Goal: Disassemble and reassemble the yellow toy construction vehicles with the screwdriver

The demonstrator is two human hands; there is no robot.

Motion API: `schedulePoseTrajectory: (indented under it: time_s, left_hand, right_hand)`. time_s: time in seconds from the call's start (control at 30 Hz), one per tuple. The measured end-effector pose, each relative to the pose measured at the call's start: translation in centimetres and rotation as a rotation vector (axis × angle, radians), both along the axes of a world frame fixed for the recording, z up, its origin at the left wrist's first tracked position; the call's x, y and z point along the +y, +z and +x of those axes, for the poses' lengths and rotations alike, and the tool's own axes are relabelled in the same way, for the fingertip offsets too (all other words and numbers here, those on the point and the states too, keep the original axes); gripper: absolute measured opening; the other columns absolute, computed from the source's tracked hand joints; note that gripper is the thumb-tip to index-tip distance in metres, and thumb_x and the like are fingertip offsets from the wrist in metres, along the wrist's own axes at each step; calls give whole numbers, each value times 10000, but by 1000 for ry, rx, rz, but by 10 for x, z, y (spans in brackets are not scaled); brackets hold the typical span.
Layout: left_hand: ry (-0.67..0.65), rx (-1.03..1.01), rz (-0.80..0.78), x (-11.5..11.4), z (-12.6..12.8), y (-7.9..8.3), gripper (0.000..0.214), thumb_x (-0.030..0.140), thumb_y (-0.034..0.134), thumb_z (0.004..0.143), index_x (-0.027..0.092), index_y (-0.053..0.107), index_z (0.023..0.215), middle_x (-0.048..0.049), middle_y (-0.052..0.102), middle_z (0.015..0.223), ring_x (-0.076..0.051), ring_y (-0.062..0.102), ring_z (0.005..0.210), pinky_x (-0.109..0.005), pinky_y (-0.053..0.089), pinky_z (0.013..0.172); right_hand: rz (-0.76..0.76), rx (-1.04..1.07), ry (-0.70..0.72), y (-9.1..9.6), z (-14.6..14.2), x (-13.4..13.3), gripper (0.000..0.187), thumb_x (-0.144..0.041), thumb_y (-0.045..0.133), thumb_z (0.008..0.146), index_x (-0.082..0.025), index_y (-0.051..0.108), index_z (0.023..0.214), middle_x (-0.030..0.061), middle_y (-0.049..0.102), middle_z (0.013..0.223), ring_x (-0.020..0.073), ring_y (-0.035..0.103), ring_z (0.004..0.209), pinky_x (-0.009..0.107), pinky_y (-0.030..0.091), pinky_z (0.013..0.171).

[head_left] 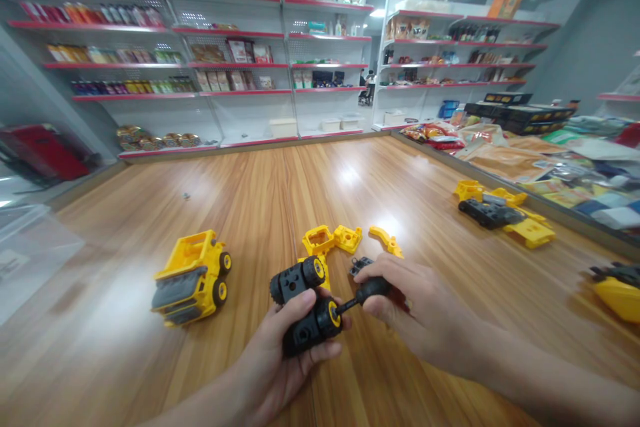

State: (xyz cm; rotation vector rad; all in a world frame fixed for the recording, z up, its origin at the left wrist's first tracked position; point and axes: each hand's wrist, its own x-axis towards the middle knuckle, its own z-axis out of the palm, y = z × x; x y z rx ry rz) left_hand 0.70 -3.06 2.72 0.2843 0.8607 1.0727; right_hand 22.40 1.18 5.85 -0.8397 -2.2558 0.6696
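Note:
My left hand (287, 347) is closed around a black toy truck chassis (303, 333) with black tyres and yellow hubs. In my right hand (415, 300) is a screwdriver (373, 290) with a black handle. Its tip meets the yellow hub of the near wheel (331, 315), on the chassis's right side. Just beyond the chassis lie yellow toy parts (319, 239), another yellow piece (347, 238) and a curved yellow arm (386, 240). A small dark part (360, 265) rests beside my right fingers, partly hidden by them.
An assembled yellow dump truck (187, 277) stands on the wooden table (240, 193) at left. More yellow and black toy parts (505, 213) lie at right, with a yellow piece (620, 293) at the edge. A clear plastic bin (35, 253) is far left. Packaged goods (520, 153) lie beyond the right edge.

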Motion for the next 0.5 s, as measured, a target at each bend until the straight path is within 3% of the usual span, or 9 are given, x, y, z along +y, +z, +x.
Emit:
schedulePoseTrajectory:
  time_s: [0.13, 0.3, 0.4, 0.5]
  left_hand:
    - [-20, 16, 13, -2, -2, -2, 212, 236, 703, 819, 82, 673, 961, -103, 723, 901, -267, 735, 840, -264, 625, 557]
    - [-62, 22, 104, -5, -1, 0, 227, 230, 741, 779, 104, 677, 957, -101, 716, 910, -251, 719, 829, -279, 619, 554]
    - [-76, 37, 117, -6, 2, 3, 223, 235, 754, 765, 117, 682, 941, -97, 711, 914, -249, 710, 839, -272, 609, 552]
    - [-88, 47, 139, -7, 3, 3, 221, 244, 760, 759, 115, 692, 925, -93, 700, 896, -240, 695, 837, -277, 605, 564]
  right_hand:
    - [-11, -100, 89, 5, -1, -2, 236, -108, 536, 881, -190, 502, 1099, 43, 594, 996, 144, 544, 823, 260, 403, 688]
    - [-2, -155, 114, 5, -1, -2, 65, -224, 562, 903, -173, 531, 928, 23, 583, 844, 148, 527, 764, 272, 368, 638]
    - [48, -169, 94, 2, -2, -3, 157, -278, 551, 916, -167, 556, 806, 21, 565, 769, 149, 521, 726, 281, 367, 638]
    - [50, -162, 112, 2, -3, -5, 110, -250, 544, 922, -170, 587, 860, 17, 604, 795, 141, 561, 751, 268, 391, 671]
